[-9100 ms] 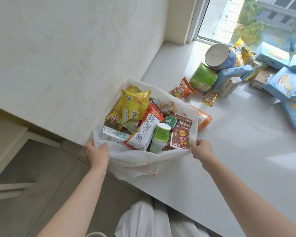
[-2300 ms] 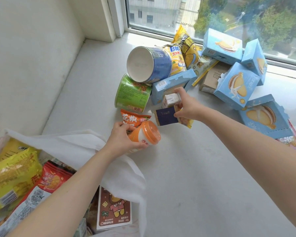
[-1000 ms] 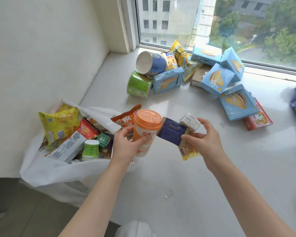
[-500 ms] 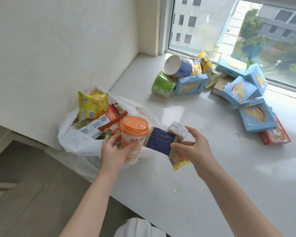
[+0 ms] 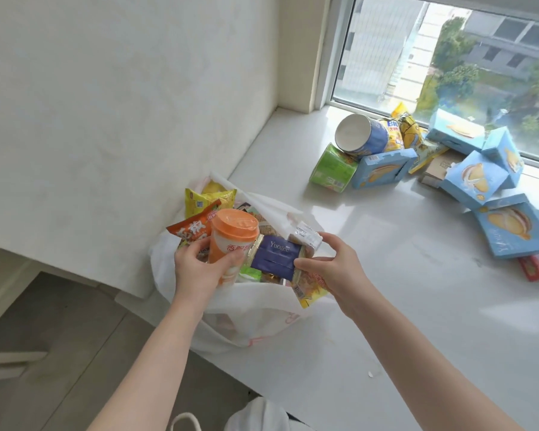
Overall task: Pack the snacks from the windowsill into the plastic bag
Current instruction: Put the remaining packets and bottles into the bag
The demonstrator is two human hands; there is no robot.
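Left hand (image 5: 196,272) fingers curl around the orange-lidded plastic cup (image 5: 231,244); right hand (image 5: 330,269) pinches the purple foil packet (image 5: 276,258) over the white plastic bag (image 5: 262,318).

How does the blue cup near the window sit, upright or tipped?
Tipped. The blue cup lies on its side, its round white end facing the camera.

Head view looks down (steeply, close) over windowsill (image 5: 386,275).

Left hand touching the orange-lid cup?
Touching. The head view shows the left hand with thumb and fingers curled round the orange-lid cup, no gap between them.
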